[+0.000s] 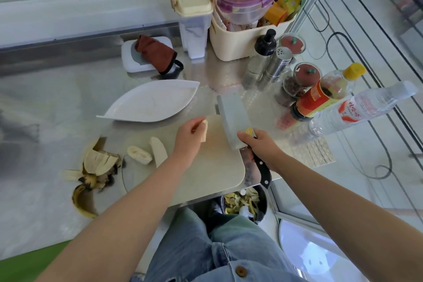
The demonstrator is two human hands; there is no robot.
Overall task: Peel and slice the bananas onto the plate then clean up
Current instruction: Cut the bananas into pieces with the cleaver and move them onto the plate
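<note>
Now the left hand (188, 137) was stretched out over the cutting board (212, 167), its grip pinching a peeled banana piece (204, 130). The right hand (258, 144) had its grip wrapped round the knife (233, 117), with the blade pointing away. Two more banana pieces (139, 154) lay at the board's left end. The white plate (151, 101) sat just behind the board. Peels (96, 167) lay on the tabletop (45, 110).

Bright, soft daylight throughout; shadows are faint. The brushed steel counter (52, 103) shows hazy glare at left, and the white leaf-shaped plate (146, 101) looks washed out. Wide-angle distortion bends the frame edges, which are slightly blurred.
</note>
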